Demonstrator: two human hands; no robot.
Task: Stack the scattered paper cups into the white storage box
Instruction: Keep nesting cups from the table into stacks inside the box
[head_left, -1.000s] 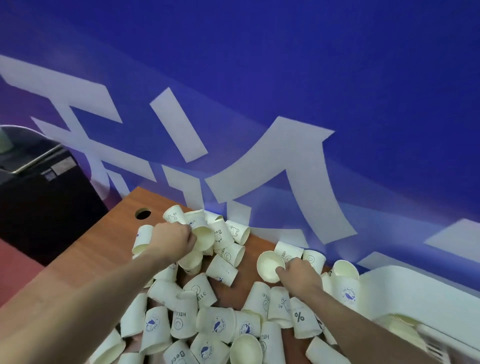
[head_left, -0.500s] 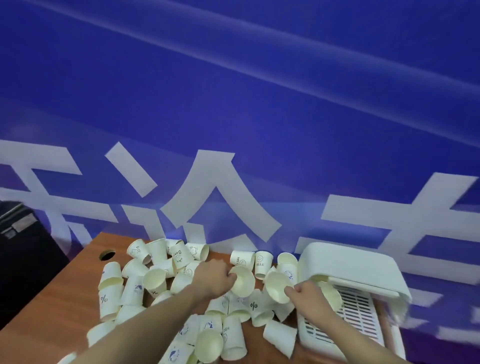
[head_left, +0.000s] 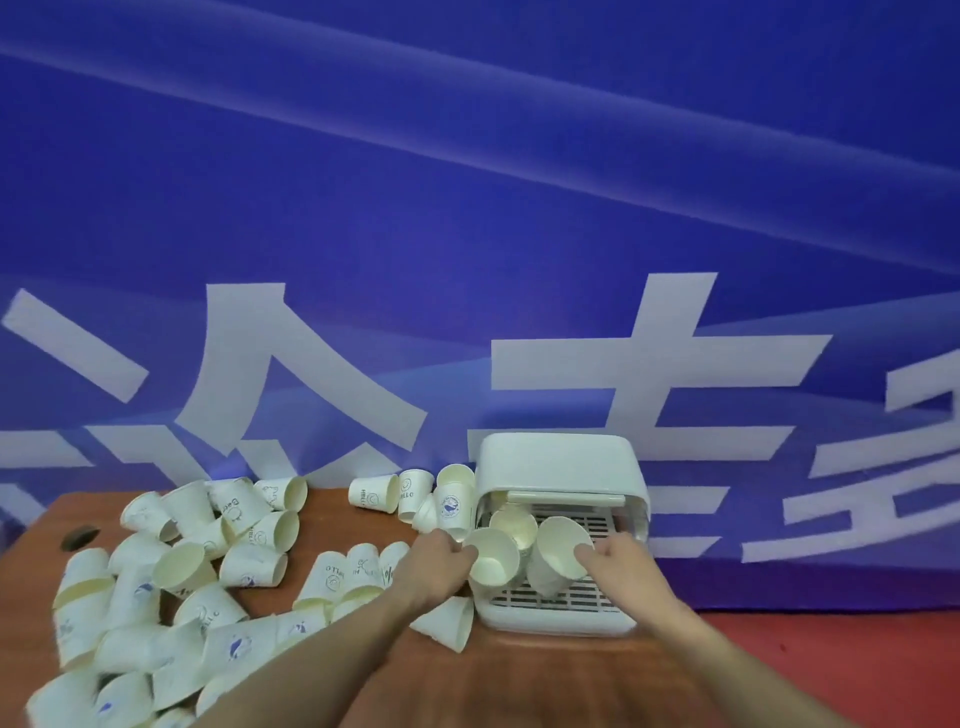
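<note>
**Both cups reach the storage box**

Since the earlier frame both hands have carried their cups rightward, over the white storage box (head_left: 561, 462). Left hand (head_left: 441, 564) pinches a paper cup (head_left: 492, 555) at the box's left edge; right hand (head_left: 621, 564) grips a second cup (head_left: 558, 551) above the slatted tray (head_left: 582, 600). Scattered cups (head_left: 197, 566) cover the wooden table (head_left: 337, 514).

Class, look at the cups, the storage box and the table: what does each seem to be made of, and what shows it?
Cups: matte cream paper, printed with small blue marks.
Box: smooth white plastic, probably; rounded moulded lid, slotted tray.
Table: reddish-brown wood or wood-look laminate, faintly grained.
</note>
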